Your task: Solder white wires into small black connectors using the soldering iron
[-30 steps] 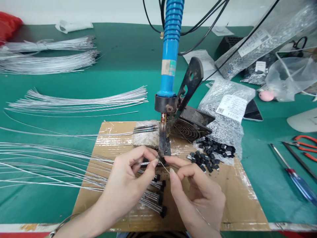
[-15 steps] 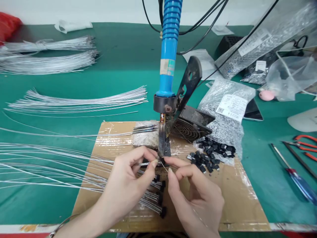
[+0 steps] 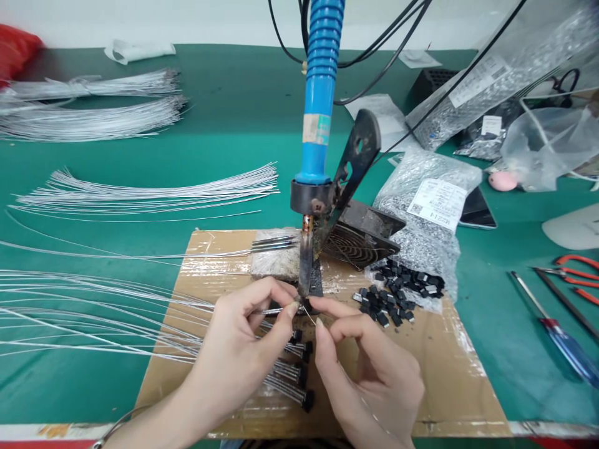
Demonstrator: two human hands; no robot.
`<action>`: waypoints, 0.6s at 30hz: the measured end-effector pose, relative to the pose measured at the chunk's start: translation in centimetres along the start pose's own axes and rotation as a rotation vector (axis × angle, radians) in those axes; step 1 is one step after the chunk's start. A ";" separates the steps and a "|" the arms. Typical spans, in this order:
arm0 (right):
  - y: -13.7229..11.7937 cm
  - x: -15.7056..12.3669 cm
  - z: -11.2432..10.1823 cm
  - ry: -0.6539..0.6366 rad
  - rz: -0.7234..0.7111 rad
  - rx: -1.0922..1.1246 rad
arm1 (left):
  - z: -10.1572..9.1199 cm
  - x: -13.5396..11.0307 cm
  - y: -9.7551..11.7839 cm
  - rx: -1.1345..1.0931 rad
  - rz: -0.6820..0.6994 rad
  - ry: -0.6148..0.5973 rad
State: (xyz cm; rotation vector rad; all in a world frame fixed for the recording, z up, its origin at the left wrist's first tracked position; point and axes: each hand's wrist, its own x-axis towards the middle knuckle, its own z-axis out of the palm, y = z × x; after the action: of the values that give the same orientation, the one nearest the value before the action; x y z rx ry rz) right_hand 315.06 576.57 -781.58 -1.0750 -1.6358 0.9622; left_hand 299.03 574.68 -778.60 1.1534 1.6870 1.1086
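A blue-handled soldering iron (image 3: 314,149) hangs tip-down in a black metal bracket (image 3: 356,156). Just under its tip, my left hand (image 3: 255,330) pinches the end of a thin wire; the exact joint is hidden by the fingertips. My right hand (image 3: 369,368) holds a fine strand of solder wire (image 3: 309,315) between thumb and finger, its end reaching the iron's tip. Beneath my left hand, several wires with black connectors (image 3: 306,399) lie on the cardboard (image 3: 449,386). Other wires with dark ends rest on a pale block (image 3: 276,265) behind my left hand.
A small fan (image 3: 362,234) sits behind the iron. Loose black connectors (image 3: 388,296) spill from a bubble-wrap bag (image 3: 425,181) at right. White wires (image 3: 154,187) lie in bundles at left. A screwdriver (image 3: 556,337) and red-handled pliers (image 3: 580,271) are at far right.
My right thumb has shifted very slightly left along the solder wire. My left hand and the iron stay in place.
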 end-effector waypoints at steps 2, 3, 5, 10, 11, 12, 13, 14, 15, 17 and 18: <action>0.0 0.0 0.0 0.006 -0.001 -0.007 | 0.0 0.0 0.0 0.005 0.005 0.002; 0.0 0.0 -0.1 0.006 -0.004 -0.007 | 0.0 0.1 0.0 0.005 0.005 0.003; 0.1 0.0 -0.1 0.006 -0.010 -0.003 | 0.0 0.1 0.0 0.001 -0.003 0.002; 0.1 0.1 0.0 0.006 -0.043 -0.005 | 0.1 0.2 0.3 -0.012 -0.030 -0.006; 0.1 0.1 0.0 0.006 -0.045 -0.012 | 0.1 0.2 0.4 -0.017 -0.030 -0.007; 0.1 0.2 0.0 0.007 -0.041 -0.020 | 0.1 0.1 0.4 -0.019 -0.031 -0.008; 0.0 0.2 0.0 0.009 -0.035 -0.028 | 0.1 0.1 0.4 -0.019 -0.031 -0.008; 0.0 0.2 0.0 0.008 -0.029 -0.034 | 0.1 0.0 0.4 -0.017 -0.031 -0.006; 0.0 0.2 -0.1 0.008 -0.030 -0.041 | 0.1 0.0 0.4 -0.014 -0.032 -0.006; 0.0 0.2 -0.1 0.007 -0.047 -0.049 | 0.1 0.0 0.3 -0.008 -0.026 -0.007; 0.0 0.2 -0.1 0.003 -0.055 -0.049 | 0.1 0.0 0.3 -0.007 -0.024 -0.008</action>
State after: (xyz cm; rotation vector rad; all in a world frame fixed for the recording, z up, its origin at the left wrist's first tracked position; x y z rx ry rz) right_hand 315.11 576.77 -781.46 -1.0583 -1.6855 0.8884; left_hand 299.17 574.74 -778.33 1.1296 1.6852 1.0928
